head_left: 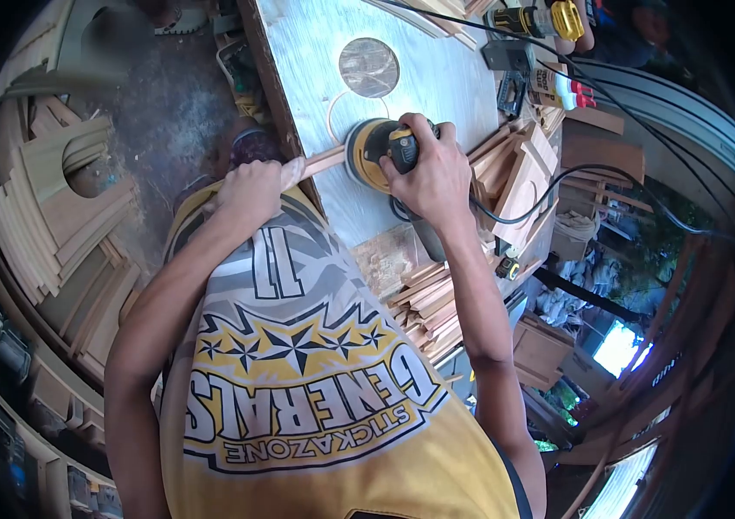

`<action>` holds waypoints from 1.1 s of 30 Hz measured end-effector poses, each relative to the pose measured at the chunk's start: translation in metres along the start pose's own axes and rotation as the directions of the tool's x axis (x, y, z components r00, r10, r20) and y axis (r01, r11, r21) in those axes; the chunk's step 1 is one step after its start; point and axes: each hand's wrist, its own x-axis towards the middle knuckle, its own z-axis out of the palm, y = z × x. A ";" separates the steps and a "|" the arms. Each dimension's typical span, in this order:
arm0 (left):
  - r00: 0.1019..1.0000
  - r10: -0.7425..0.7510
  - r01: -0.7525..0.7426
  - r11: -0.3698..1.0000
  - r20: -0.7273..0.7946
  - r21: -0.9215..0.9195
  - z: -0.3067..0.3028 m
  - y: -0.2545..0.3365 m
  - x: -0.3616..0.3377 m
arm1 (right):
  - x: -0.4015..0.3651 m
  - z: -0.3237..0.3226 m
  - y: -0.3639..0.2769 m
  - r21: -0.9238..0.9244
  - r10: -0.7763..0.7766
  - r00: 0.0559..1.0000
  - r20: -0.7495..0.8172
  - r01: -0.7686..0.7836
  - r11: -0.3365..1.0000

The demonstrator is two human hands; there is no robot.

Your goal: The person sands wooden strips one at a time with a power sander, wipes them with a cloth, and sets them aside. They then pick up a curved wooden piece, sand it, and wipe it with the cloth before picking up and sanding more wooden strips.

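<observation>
My right hand (432,169) is wrapped over the top of a yellow-and-black orbital sander (369,147). The sander sits over the far end of a narrow wooden strip (322,164). My left hand (251,192) grips the near end of that strip, close to my body at the edge of the workbench (333,208). Below the sander, the pale bench top bears the strip's far end, which the sander's pad hides. A round hole (368,67) and a thin ring-shaped outline (330,117) show on the top just beyond the sander.
Wooden pieces (510,164) and a stack of strips (428,303) lie right of the bench top. A black cord (549,186) trails rightward. A yellow drill (540,22) and glue bottles (558,86) stand at the far right. Curved wooden panels (47,199) lean on the left.
</observation>
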 end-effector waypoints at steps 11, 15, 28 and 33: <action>0.991 -0.071 0.071 0.998 0.114 0.004 -0.009 0.003 -0.017 | 0.004 0.004 0.023 0.037 -0.034 0.997 -0.068 0.036 0.999; 0.992 -0.074 0.075 0.997 0.103 -0.006 -0.008 -0.001 -0.022 | 0.022 -0.002 0.053 -0.019 0.113 0.992 -0.060 -0.114 0.993; 0.999 -0.032 0.035 0.995 -0.026 0.091 0.002 -0.023 -0.019 | 0.044 -0.024 0.110 0.016 0.194 0.968 -0.159 -0.194 0.981; 0.998 -0.063 0.065 0.993 -0.026 0.099 0.003 -0.018 -0.015 | 0.034 -0.004 0.073 0.027 0.205 0.975 -0.082 -0.203 0.979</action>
